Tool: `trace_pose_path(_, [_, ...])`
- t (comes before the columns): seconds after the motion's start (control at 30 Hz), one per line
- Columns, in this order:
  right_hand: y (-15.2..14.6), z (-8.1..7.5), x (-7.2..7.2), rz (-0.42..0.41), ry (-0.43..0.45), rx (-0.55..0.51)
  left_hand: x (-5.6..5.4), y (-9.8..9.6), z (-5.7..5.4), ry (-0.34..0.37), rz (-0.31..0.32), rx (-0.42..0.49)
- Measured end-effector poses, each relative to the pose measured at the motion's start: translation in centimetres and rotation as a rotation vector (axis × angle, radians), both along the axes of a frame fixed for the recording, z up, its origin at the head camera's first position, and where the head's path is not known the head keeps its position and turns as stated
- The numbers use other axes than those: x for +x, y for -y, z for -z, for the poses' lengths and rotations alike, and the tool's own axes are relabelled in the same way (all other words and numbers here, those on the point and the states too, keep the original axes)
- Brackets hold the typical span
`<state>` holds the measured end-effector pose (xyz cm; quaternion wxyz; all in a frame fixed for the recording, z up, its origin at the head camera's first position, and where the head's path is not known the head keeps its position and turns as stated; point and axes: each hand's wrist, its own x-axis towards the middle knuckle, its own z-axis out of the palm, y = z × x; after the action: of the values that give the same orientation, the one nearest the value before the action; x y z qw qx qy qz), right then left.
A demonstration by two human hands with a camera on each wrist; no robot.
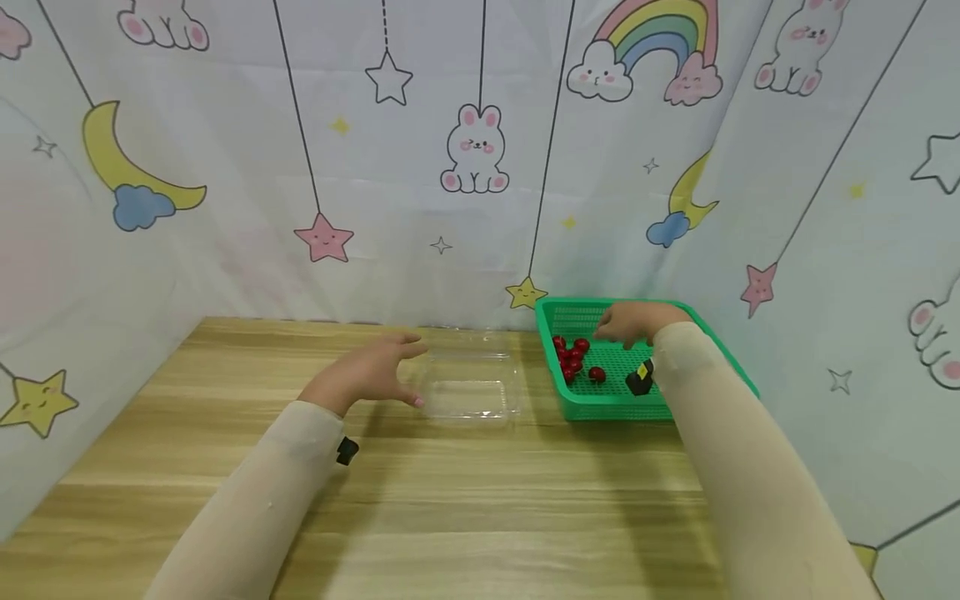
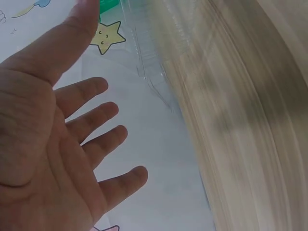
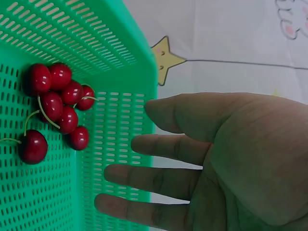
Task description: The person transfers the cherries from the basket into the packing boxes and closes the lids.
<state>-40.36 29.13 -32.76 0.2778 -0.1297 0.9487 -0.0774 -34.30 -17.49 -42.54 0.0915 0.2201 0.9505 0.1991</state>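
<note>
Several dark red cherries [image 3: 51, 105], some with green stems, lie in a green plastic basket [image 1: 615, 410] at the right. Over this basket hovers my right hand [image 1: 633, 323], its fingers extended and holding nothing; in the right wrist view the right hand [image 3: 207, 159] is apart from the cherries. A clear plastic box [image 1: 468, 400] with its lid raised at the back stands on the table, left of the basket. Beside the box's left side is my left hand [image 1: 375, 375], thumb and fingers spread. Nothing lies in the left palm [image 2: 48, 144] in the left wrist view.
The wooden table [image 1: 465, 500] runs back to a white cloth [image 1: 390, 167] printed with rabbits, stars and moons. More of this cloth hangs close along the basket's right side. The clear box and the basket stand near the table's back edge.
</note>
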Motion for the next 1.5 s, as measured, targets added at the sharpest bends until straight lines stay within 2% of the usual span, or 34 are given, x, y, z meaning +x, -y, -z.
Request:
trace_pose_path(0.1, [0.0,0.3,-1.3,-0.002,0.054,0.000,-0.4,-0.3,0.2,0.048,0.024,0.003])
trace_pose_path(0.3, [0.6,1.4,-3.6,0.034,0.118,-0.001,-0.9,-0.8,0.2,0.074,0.065,-0.024])
trace_pose_path(0.43, [0.8,2.4,-4.7,0.057,0.114,0.066,-1.2,-0.9,0.0,0.081,0.061,-0.035])
trace_pose_path(0.5, [0.6,2.9,-5.0,0.055,0.095,0.137,-1.3,-1.1,-0.1,0.088,0.058,-0.036])
trace_pose_path(0.6, [0.3,3.7,-5.0,0.080,0.097,0.176,-1.3,-1.2,-0.2,0.104,0.060,-0.039])
trace_pose_path(0.73, [0.2,4.5,-4.8,0.112,0.111,0.169,-1.4,-1.5,-0.2,0.121,0.064,-0.032])
trace_pose_path(0.93, [0.6,5.1,-4.3,0.092,0.056,0.220,-1.7,-1.9,0.0,0.120,0.070,-0.033])
trace_pose_path(1.2, [0.5,6.2,-3.9,0.144,0.069,0.206,-1.5,-2.7,0.1,0.125,0.116,-0.028])
trace_pose_path(1.33, [0.3,6.8,-4.0,0.200,0.078,0.161,-1.4,-2.8,0.1,0.147,0.102,-0.021])
trace_pose_path(1.5, [0.0,7.4,-4.4,0.249,0.083,0.106,-1.7,-3.1,-0.1,0.160,0.094,-0.055])
